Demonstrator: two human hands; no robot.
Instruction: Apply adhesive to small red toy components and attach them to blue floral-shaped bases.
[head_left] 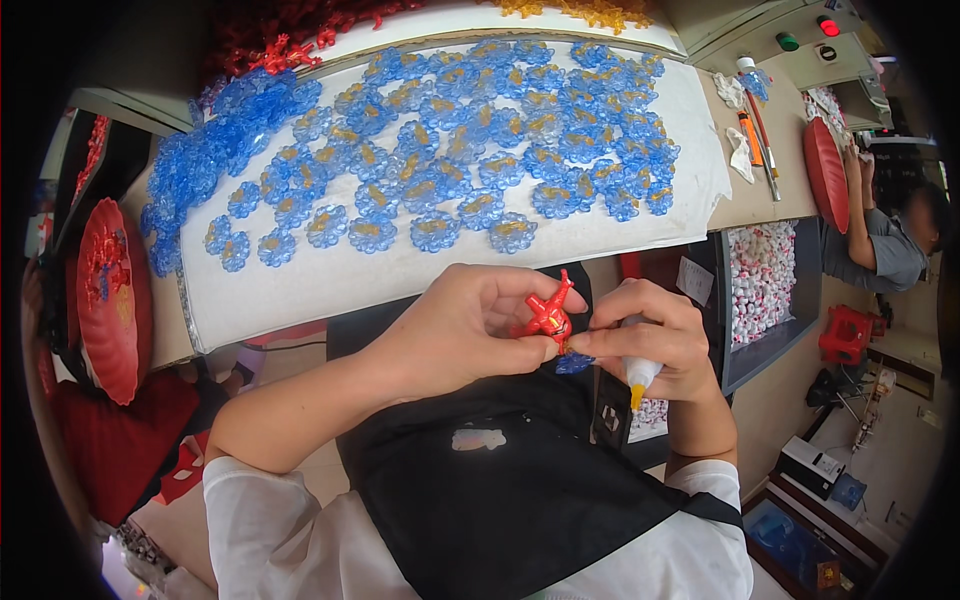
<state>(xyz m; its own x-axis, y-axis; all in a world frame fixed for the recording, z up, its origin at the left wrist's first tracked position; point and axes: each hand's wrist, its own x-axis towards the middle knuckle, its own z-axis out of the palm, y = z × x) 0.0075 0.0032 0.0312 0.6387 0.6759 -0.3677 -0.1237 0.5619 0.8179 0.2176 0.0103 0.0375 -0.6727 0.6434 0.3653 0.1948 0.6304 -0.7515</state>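
In front of my apron, my left hand [468, 318] is closed on a small glossy red toy figure [549, 316], pinched between thumb and fingers with one limb pointing up. My right hand [662, 325] is close beside it, thumb and forefinger meeting at the figure's lower end. Tucked in that same hand is a white squeeze bottle [642, 371] with a yellow nozzle slanting down. A translucent blue piece [573, 364] shows just under the fingertips; whether it touches the figure I cannot tell.
Many translucent blue flower-shaped pieces [435, 232] with yellow patches lie on the white-covered table [640, 228], heaped at its left. Red parts [285, 55] and yellow parts [580, 10] sit beyond. A red tray [108, 340] stands left, a bin of small white-and-pink parts [760, 275] right. Another person [885, 235] works at far right.
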